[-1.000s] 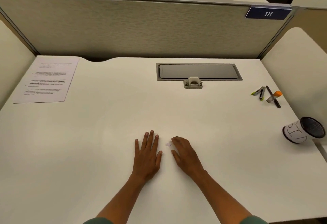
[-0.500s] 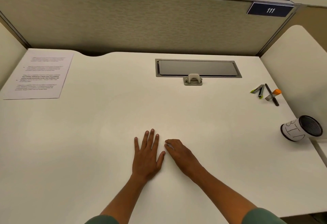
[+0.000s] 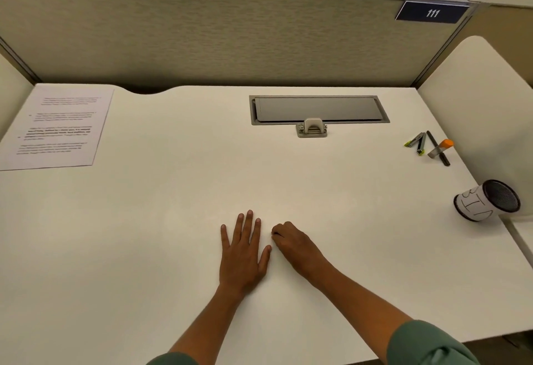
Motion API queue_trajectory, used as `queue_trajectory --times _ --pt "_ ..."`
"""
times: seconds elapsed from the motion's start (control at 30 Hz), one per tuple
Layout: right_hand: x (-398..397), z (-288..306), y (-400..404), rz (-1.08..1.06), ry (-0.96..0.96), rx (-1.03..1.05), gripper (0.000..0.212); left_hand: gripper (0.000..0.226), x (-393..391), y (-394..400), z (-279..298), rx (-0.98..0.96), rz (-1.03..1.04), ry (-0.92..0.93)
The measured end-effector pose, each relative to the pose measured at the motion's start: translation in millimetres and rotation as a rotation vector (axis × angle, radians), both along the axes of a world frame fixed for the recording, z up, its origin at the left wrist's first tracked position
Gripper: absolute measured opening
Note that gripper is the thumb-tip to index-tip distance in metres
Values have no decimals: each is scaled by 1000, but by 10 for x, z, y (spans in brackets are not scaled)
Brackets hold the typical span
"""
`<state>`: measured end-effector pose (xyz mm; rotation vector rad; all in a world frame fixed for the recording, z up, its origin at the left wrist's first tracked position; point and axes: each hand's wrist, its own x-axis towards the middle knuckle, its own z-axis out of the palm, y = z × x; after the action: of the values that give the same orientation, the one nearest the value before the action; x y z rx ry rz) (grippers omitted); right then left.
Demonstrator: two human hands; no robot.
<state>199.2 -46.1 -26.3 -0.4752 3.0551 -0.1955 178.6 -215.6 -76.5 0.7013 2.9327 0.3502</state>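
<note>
My left hand (image 3: 242,252) lies flat on the white desk (image 3: 161,220), palm down with straight, slightly spread fingers. Just to its right, my right hand (image 3: 297,246) rests on the desk with its fingers curled under at the tips. The tiny white scrap seen earlier by those fingertips is now hidden beneath them. The thumb of my left hand almost touches the right hand. Both forearms reach in from the near edge, with green sleeves at the bottom.
A printed sheet of paper (image 3: 57,128) lies at the far left. A grey cable hatch (image 3: 317,109) is set into the desk at the back. Pens and an orange-capped marker (image 3: 432,148) lie far right. A white cup (image 3: 484,201) lies tipped near the right edge.
My right hand slid left over the tiny white scrap and curled its fingers on it, so the scrap is out of sight. My left hand stayed flat.
</note>
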Motion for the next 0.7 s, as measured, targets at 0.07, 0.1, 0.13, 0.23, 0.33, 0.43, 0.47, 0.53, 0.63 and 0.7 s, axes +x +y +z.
queue_trajectory --times 0.07,0.1,0.13,0.23,0.33,0.43,0.47,0.53,0.63,0.7 --pt "-21 20 -13 5 32 46 21 66 0 -1 14 3 -3 3" --pt "-22 33 -18 6 33 54 20 65 0 -1 23 2 -3 4" --pt "-14 45 -28 -3 30 55 20 65 2 -3 34 2 -1 2" --pt "-10 13 -38 -42 30 47 20 61 3 0 73 11 0 -7" --pt "-29 -25 -45 -63 21 26 22 58 -3 -13 109 41 -2 -18" --pt "-39 -9 -83 -111 13 -20 19 58 -2 -42 112 98 -10 -33" --pt "-49 -2 -97 -135 12 -35 18 58 -4 -48 111 122 -8 -42" --pt "-76 -7 -114 -188 13 -99 16 58 -13 -52 115 179 -4 -60" --pt "-117 -36 -109 -392 -61 -347 14 56 -33 -69 107 240 -8 -94" --pt "-108 -19 -98 -692 2 -653 13 57 -43 -97 103 280 -9 -115"
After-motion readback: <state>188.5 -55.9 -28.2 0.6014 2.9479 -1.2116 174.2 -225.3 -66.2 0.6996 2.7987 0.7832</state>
